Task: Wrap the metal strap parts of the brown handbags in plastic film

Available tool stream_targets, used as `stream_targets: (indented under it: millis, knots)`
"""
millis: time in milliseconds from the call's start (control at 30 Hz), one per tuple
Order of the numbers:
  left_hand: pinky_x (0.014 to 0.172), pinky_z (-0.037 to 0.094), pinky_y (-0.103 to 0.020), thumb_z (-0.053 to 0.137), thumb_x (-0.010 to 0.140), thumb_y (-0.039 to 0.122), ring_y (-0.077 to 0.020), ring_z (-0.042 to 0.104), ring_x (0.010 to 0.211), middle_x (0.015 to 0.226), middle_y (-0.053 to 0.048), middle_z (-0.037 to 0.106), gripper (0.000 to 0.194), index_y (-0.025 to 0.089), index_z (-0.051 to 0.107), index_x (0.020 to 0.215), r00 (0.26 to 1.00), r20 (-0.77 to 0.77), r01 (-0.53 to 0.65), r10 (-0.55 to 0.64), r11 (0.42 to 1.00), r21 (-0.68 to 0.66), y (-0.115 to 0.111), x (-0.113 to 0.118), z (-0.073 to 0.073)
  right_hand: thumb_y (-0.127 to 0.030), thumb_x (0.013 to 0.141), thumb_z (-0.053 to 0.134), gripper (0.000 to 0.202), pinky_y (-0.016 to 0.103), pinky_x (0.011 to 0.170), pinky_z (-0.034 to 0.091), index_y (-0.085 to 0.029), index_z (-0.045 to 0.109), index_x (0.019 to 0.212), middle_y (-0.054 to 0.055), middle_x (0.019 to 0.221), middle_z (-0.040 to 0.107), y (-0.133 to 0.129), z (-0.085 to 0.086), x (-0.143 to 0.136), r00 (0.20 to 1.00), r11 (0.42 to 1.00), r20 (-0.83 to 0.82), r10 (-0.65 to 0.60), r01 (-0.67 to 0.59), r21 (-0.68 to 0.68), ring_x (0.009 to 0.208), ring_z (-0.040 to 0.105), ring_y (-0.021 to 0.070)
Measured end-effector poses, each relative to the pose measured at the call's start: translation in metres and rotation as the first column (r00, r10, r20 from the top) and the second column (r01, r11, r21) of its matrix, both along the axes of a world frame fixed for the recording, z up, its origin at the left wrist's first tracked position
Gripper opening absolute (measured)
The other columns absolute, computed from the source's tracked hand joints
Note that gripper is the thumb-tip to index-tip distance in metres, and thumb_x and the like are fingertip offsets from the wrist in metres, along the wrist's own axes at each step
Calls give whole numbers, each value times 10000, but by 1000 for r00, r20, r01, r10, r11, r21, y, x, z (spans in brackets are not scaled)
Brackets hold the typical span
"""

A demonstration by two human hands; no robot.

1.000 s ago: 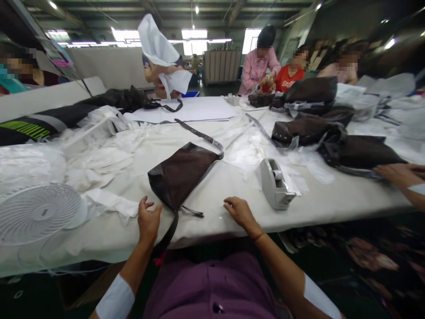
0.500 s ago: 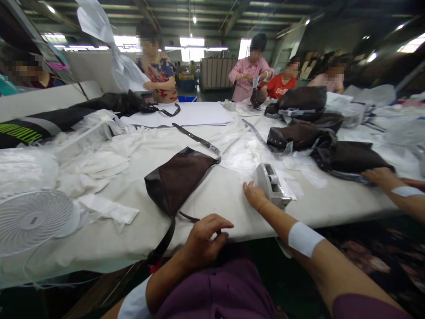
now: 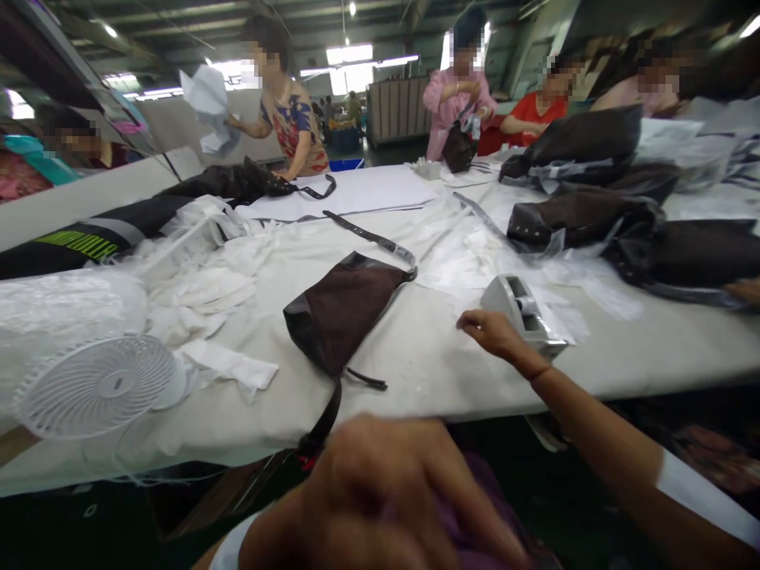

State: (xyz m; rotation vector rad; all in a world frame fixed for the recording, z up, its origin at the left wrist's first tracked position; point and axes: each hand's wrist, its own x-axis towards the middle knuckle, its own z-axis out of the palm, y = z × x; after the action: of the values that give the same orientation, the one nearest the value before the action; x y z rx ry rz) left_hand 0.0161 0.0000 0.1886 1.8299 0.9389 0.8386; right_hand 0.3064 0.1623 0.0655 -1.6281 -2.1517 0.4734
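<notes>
In front of me on the white-covered table lies a dark brown bag (image 3: 350, 313), its studded strap (image 3: 371, 237) stretched toward the back and a second strap hanging over the near edge. My right hand (image 3: 492, 331) hovers beside a grey tape dispenser (image 3: 522, 313), fingers curled and pressed together; whatever may be between them is too small to make out. Close to the camera, my left hand (image 3: 392, 491) is raised at the table's near edge, smeared by motion, with its fingers unclear.
A white fan (image 3: 112, 384) and crumpled white wrapping (image 3: 229, 366) lie at left. More dark bags (image 3: 582, 218) are piled at right beside a co-worker's hand (image 3: 745, 291). Across the table, one person holds white sheeting (image 3: 205, 99); another handles a dark bag (image 3: 460, 148).
My left hand has risen toward the camera. My right hand's fingers have drawn together near the dispenser. The view has shifted, and the person at the back left has lowered the white sheeting.
</notes>
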Motion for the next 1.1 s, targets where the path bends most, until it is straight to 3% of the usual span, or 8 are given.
stream_targets:
  millis: [167,267,433,633,733,833,933,1100]
  knots:
    - [588,429,-240,566,778,308,-111,521,639,926,-51,650,275,194,656,1012,952,146,-249,268,959,-135,72,46,-35,-254,748,609,245,247,571,456,-156,642,971,-8,662,614,-36,50,-20,821,971,-565,84,-196,-139,610,568,138]
    - [568,369,-216,650,702,257,-87,459,617,875,-22,624,392,186,628,1087,985,97,-123,143,975,-187,94,64,-55,-235,709,640,246,235,548,455,-166,598,941,-26,632,610,-53,69,-32,808,962,-580,102,-229,-150,573,570,127]
    - [548,313,-220,670,681,321,-81,422,576,614,23,522,205,126,617,712,987,157,17,40,937,-349,94,67,-64,-190,733,615,156,228,593,449,-200,599,888,-19,697,664,-70,82,-46,921,979,-336,199,-204,21,632,619,132]
    - [600,344,-231,664,650,255,-86,461,595,606,25,536,149,118,611,671,968,242,31,72,917,-398,93,62,-64,-263,780,634,219,279,687,500,-196,612,987,18,791,684,-78,75,-57,882,978,-442,162,-85,188,725,647,165]
    - [600,334,-230,646,690,282,-81,449,588,592,26,525,174,125,592,638,950,270,-49,158,927,-371,91,61,-69,-278,787,637,229,323,749,523,-185,612,996,46,881,681,-85,56,-62,738,974,-674,4,149,169,806,653,187]
    - [542,286,-218,685,667,295,-64,383,541,551,54,456,235,143,522,590,920,270,-179,284,917,-356,88,60,-75,-297,806,627,216,348,782,527,-187,626,992,55,926,678,-97,36,-68,655,977,-751,-78,201,74,833,649,192]
    - [525,278,-215,704,653,285,-62,355,532,541,65,423,262,150,492,577,909,234,-265,345,912,-313,84,59,-79,-278,809,628,230,343,775,525,-200,621,1026,52,943,668,-109,30,-75,693,980,-717,-80,186,70,827,640,184]
    - [535,293,-220,685,683,300,-72,379,548,566,59,447,236,155,518,600,926,126,-328,356,923,-199,83,53,-81,-201,807,614,237,326,735,521,-222,628,1043,71,1078,591,-109,49,-80,856,911,-512,77,149,385,818,605,168]
